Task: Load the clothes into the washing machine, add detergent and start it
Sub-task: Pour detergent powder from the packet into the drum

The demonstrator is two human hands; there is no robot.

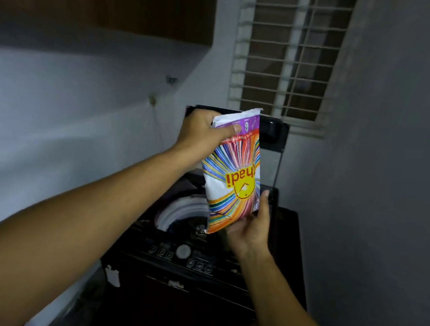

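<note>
Left hand grips the top of an upturned detergent packet, right hand its lower end, over the open washing machine; clothes seem loaded, starting remains.

Bare left hand; bare right hand

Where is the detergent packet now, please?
Head view, centre: detergent packet held by left hand and right hand above the open washing machine.

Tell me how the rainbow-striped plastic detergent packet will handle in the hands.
The rainbow-striped plastic detergent packet looks floppy: its upper end creases in the grip of the left hand. Its glossy film is probably slippery, so the right hand steadying the lower end helps. It seems part full, likely light.
</note>
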